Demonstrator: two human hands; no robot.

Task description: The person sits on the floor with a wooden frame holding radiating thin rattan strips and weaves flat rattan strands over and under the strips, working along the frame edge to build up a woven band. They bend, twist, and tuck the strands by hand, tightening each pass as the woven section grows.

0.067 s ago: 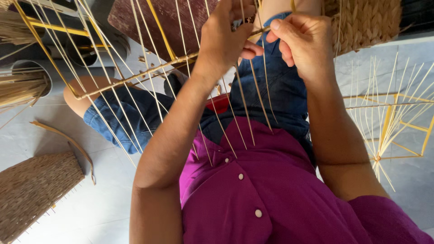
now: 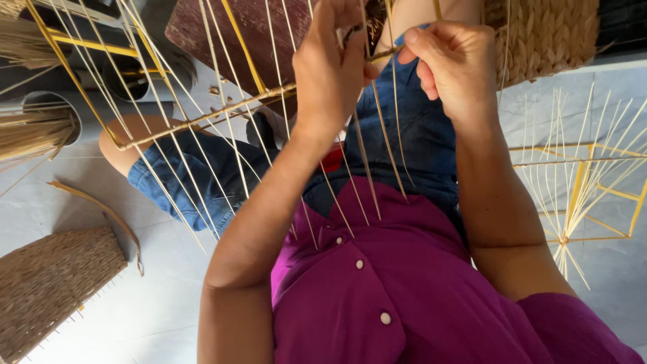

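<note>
I hold up a frame of thin pale reeds (image 2: 222, 128) with a yellow crossbar (image 2: 81, 42) over my lap. My left hand (image 2: 333, 71) is closed on the twisted brown weaving strand (image 2: 202, 116) that runs across the reeds. My right hand (image 2: 453, 64) pinches the end of the same strand just to the right, fingertips almost touching the left hand. Long reed ends (image 2: 377, 155) hang down toward my purple shirt.
A woven basket (image 2: 549, 40) sits at top right. A second reed frame (image 2: 583, 182) lies on the floor at right. A flat woven piece (image 2: 47, 283) lies bottom left, a bundle of straw (image 2: 30, 131) at left, a dark wooden board (image 2: 222, 27) at top.
</note>
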